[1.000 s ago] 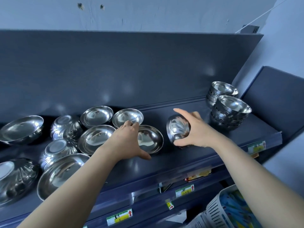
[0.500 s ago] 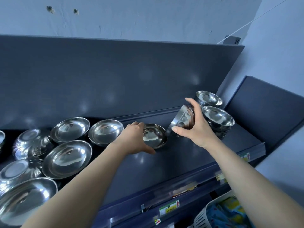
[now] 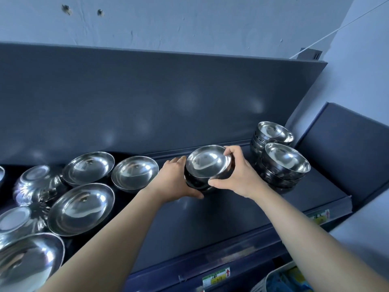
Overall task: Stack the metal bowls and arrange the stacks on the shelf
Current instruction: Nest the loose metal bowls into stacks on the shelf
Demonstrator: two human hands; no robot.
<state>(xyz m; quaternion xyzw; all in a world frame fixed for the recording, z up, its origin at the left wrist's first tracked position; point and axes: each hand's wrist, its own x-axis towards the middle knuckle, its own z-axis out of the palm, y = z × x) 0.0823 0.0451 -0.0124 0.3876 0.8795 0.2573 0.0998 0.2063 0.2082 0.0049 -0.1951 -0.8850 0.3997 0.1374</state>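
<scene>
At the middle of the dark shelf [image 3: 231, 218], one small metal bowl [image 3: 205, 163] sits tilted inside a second bowl [image 3: 194, 182]. My left hand [image 3: 176, 180] cups the lower bowl from the left, thumb under its front. My right hand [image 3: 237, 175] grips the upper bowl's rim from the right, fingers over the far edge and thumb at the near edge. Two stacks of small bowls stand at the right: a near stack [image 3: 284, 163] and a far stack [image 3: 271, 133].
Left of my hands lie several wide shallow bowls [image 3: 82, 207], another [image 3: 134, 172] and another [image 3: 88, 167], plus upturned fluted bowls [image 3: 35, 186]. A back panel [image 3: 147, 102] rises behind the shelf. A white basket [image 3: 280, 281] sits below at the right.
My right hand has carried its tilted bowl left and down into the bowl held by my left hand. The view has shifted toward the right.
</scene>
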